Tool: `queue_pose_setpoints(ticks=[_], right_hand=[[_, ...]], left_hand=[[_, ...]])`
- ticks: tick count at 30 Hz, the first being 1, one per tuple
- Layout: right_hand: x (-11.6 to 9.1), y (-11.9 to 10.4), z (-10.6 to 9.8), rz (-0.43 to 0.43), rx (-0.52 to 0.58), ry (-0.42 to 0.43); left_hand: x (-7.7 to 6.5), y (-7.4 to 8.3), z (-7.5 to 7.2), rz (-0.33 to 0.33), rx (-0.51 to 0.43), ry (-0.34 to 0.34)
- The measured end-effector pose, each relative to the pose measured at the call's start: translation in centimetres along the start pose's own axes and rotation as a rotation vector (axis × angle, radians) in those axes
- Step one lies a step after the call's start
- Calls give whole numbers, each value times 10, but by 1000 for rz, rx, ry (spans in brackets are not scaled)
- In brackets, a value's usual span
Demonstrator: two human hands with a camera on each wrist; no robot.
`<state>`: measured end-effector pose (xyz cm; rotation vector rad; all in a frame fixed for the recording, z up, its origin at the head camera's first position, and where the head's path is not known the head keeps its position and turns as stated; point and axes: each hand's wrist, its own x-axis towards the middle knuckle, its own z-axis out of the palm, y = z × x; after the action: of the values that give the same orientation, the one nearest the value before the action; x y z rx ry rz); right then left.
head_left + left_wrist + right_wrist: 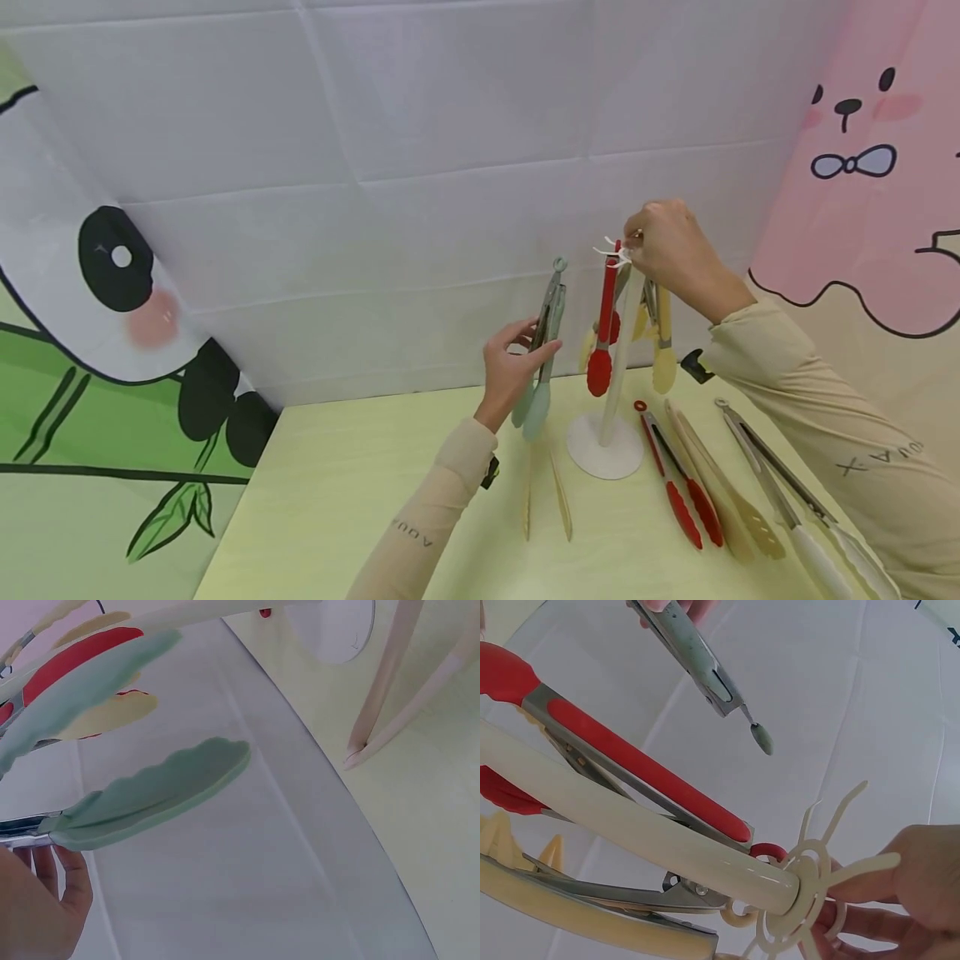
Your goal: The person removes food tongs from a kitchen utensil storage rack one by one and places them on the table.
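Observation:
My left hand [510,367] holds mint-green tongs [556,321] upright, left of a white stand [619,375]. Their hanging ring points up and their scalloped tips [161,791] point down, somewhat apart. At the top of the stand, my right hand [671,246] grips the white hooked crown [810,889] with curled fingers, beside a pale ring. Red tongs [645,761] and yellow tongs [663,333] hang from the hooks around the pole, with more pale tongs partly hidden behind them. The mint tongs are apart from the hooks in the right wrist view.
On the pale yellow table [360,492], several tongs lie right of the stand: red-tipped tongs [678,500], beige tongs [716,471] and long metal tongs with whitish tips [813,550]. Light wooden tongs [559,492] lie left of the round base [592,454]. A white cloth [450,250] hangs behind.

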<state>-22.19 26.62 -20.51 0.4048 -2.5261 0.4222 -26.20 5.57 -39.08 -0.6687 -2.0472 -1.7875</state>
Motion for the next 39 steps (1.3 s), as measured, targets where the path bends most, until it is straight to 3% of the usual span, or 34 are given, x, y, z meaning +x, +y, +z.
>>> queue_pose_setpoints(ticks=[7, 11, 24, 39], right_hand=[[0, 1, 0, -3, -11, 12], [-1, 1, 0, -5, -8, 18], [-1, -1, -1, -15, -4, 30], [-1, -1, 2, -27, -11, 28]], left_hand=[[-5, 7, -7, -40, 16, 46], [-6, -9, -8, -56, 43, 75], [-12, -17, -13, -84, 74, 122], [-28, -35, -19, -189, 97, 187]])
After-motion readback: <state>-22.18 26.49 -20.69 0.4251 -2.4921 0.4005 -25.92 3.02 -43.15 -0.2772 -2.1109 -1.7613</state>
